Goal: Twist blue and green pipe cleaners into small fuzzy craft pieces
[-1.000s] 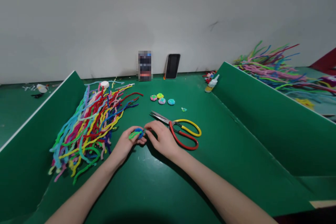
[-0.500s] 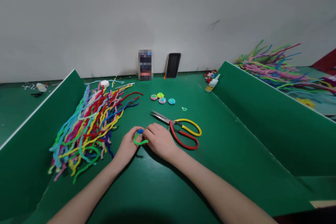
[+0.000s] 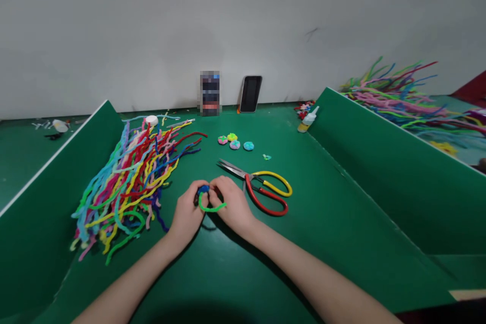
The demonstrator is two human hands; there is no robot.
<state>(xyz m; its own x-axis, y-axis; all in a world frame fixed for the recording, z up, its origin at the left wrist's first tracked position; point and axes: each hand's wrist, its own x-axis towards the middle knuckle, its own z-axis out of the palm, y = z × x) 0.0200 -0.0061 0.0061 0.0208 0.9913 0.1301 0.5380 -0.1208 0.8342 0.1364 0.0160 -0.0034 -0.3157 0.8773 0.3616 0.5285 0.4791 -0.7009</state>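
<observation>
My left hand [image 3: 190, 210] pinches a small dark blue fuzzy piece [image 3: 204, 190] near the middle of the green table. From that piece a bright green pipe cleaner [image 3: 210, 209] curves down and to the right. My right hand [image 3: 232, 206] meets the left one at the blue piece, its fingers closed at the piece's right side; what its fingertips grip is hidden. Scissors [image 3: 246, 177] with one red and one yellow handle lie just beyond the right hand. Farther back are several small coloured fuzzy discs [image 3: 235, 145].
Many pipe cleaners [image 3: 125, 177] lie at the left. Green dividers stand at the left [image 3: 64, 187] and right [image 3: 379, 172]. A glue bottle [image 3: 308, 120] is by the right divider. Two phone-like devices [image 3: 210, 93] [image 3: 251, 94] lean on the wall.
The green pipe cleaner's free end has swung to the right, across the front of my right hand. More of the blue piece shows. Both hands have shifted slightly.
</observation>
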